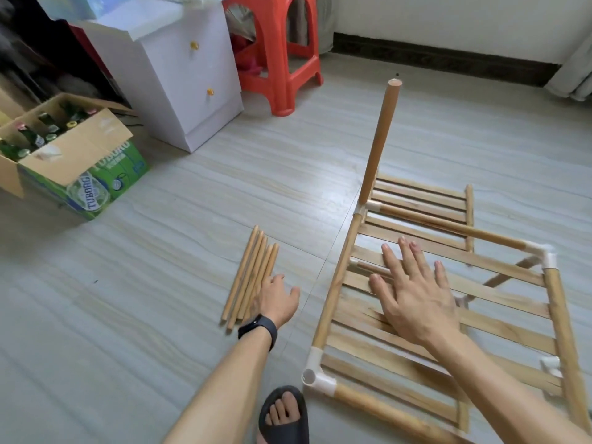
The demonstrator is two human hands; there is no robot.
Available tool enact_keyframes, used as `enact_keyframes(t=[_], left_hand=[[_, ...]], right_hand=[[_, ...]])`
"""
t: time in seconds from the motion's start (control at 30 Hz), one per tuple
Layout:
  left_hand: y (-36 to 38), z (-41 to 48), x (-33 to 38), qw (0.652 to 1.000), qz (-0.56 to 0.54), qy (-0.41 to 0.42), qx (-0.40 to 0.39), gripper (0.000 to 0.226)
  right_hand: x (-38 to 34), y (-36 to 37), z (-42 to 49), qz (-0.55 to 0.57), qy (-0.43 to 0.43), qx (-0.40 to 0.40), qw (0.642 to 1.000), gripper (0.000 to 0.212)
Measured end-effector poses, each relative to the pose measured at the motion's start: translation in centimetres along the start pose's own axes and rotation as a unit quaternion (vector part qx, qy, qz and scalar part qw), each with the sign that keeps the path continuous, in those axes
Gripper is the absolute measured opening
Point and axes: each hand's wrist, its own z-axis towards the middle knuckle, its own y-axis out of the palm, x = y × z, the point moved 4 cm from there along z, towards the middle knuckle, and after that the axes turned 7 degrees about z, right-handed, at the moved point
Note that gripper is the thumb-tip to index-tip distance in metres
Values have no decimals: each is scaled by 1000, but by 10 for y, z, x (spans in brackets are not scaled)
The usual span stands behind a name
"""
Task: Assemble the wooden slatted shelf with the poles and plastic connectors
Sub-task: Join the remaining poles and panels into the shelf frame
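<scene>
A wooden pole frame point(333, 283) joined by white plastic corner connectors point(317, 376) lies on the floor over a slatted wooden panel point(499, 302). One pole point(379, 139) stands upright from the far-left connector point(365, 211). A second slatted panel point(423, 203) lies just beyond. My right hand point(413, 293) hovers flat with spread fingers over the slats inside the frame. My left hand point(277, 299) reaches down to the near end of a bundle of several loose poles point(253, 277) on the floor, fingers hidden from view.
A white drawer cabinet point(179, 75) and a red plastic stool point(282, 52) stand at the back. A cardboard box of bottles point(73, 155) sits at the left. My foot in a black slipper point(283, 415) is at the bottom edge. A loose white connector point(551, 363) lies inside the frame.
</scene>
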Motion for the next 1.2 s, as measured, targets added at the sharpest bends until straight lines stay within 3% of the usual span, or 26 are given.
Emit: enact_keyframes(t=[0.1,0.27,0.43,0.6,0.73,0.93,1.1,1.2], left_hand=[[18,14,-59,986,155,-53,-21,45],[38,29,-89,957,287,-37,-2,40],[51,27,-83,938,345,-18,45,32],[66,29,-81,936,348,-58,-21,30],[70,26,-82,958,267,-86,-58,26],[49,21,-89,994,19,-73,-79,23],[-13,-17,-60,971,-238,1,-28,17],[-63,-49,-33,958,-277,76,-4,20]], right_hand=[[0,2,2,5,5,9,1000,74],[2,4,3,22,5,23,999,74],[0,3,2,36,3,26,999,73],[0,4,2,36,0,33,999,73],[0,4,2,36,0,38,999,74],[1,3,1,36,-6,51,998,74],[1,2,0,42,-4,62,997,74],[-3,-4,-6,37,-7,56,998,70]])
